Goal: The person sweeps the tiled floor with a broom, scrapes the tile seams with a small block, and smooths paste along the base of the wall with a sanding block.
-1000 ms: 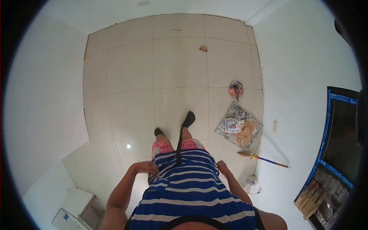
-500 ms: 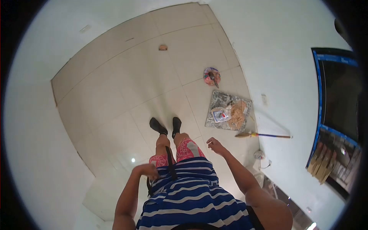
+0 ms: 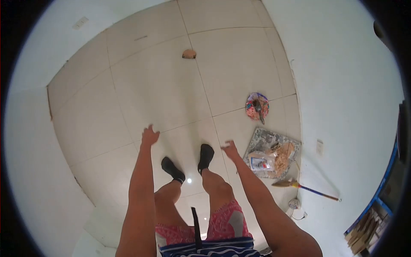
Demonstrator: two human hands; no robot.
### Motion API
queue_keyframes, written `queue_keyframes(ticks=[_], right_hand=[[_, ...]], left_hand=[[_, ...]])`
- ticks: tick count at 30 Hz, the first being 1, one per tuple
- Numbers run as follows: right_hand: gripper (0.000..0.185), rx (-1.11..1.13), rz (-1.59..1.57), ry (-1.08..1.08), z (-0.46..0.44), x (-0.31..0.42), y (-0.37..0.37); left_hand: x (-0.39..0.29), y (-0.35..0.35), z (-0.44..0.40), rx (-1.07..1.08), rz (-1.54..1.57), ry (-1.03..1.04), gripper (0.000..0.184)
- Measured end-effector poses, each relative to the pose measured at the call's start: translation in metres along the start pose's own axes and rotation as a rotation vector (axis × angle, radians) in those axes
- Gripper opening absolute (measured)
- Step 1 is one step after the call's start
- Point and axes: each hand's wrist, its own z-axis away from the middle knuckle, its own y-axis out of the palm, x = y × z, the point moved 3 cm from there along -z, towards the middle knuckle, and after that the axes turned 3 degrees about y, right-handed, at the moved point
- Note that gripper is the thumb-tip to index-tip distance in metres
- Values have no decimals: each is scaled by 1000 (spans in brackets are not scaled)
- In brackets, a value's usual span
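Note:
My left hand [image 3: 150,135] is stretched forward over the tiled floor, fingers apart, with nothing in it. On the other side my right hand [image 3: 231,150] hangs above the floor near the patterned square board [image 3: 262,139], its fingers loosely spread and holding nothing. A clear plastic bag with a printed label [image 3: 261,162] and a heap of tan, crumbly-looking material [image 3: 283,160] lie on that board. Beyond it sits a round, multicoloured cloth-like bundle [image 3: 252,112] with a dark tool [image 3: 259,108] on top. Neither hand touches any of these.
A short broom [image 3: 312,192] leans by the right wall. Farther ahead on the floor is a small tan half-round piece [image 3: 189,54]. A round item with a cord [image 3: 294,203] lies near the wall. Blue-edged window framing [image 3: 385,175] and stacked boards [image 3: 364,233] are at right.
Both arms have reached forward, the left hand leaving my waist. My body bends lower, with legs and shorts showing more. The floor objects appear shifted right and down.

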Motion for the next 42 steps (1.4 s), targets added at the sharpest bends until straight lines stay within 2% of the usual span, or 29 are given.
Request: queue_keyframes(ticks=[2,4,5,6,9,11,12,13,14,18,22,31,33,34,36,40,42], right_hand=[[44,13,-143,21,-86,14,20],[50,88,-381,6,-166,36,37],[50,77,-375,8,-184,64,38],[50,65,-367,3,-201,103,36],[54,46,-510,-49,-264,155,54],[56,35,-556,-56,-294,193,56],[60,23,-557,-45,-311,203,61],[65,19,-559,-29,-329,213,68],[62,8,-581,-56,-354,221,74],[59,10,-665,-76,-402,253,98],[51,-89,-817,-66,-419,274,106],[42,-286,-809,-12,-460,273,131],[36,-495,-586,-59,-479,263,137],[36,-520,-594,-52,-480,263,137],[32,-529,-551,103,-452,285,134],[30,-553,-516,87,-457,286,144],[21,-617,-376,14,-465,283,144]], left_hand=[[-2,8,-57,-84,168,-100,71],[-15,11,-107,-149,181,-170,70],[-13,19,-119,-195,177,-256,69],[-15,25,-136,-188,189,-263,69],[-9,49,-183,-275,211,-322,65],[3,67,-210,-493,22,-369,64],[-5,75,-216,-482,45,-361,64],[-7,76,-216,-628,-41,-407,62],[-15,73,-218,-772,-130,-452,61],[-12,73,-216,-772,-65,-439,60],[-18,72,-220,-770,-62,-416,59],[-17,65,-225,-696,-19,-444,60],[-19,69,-222,-660,-7,-474,61],[-22,70,-226,-654,-9,-448,61],[-20,73,-222,-704,10,-431,61],[-19,74,-221,-658,-31,-491,60],[-21,71,-220,-663,-15,-470,61]])
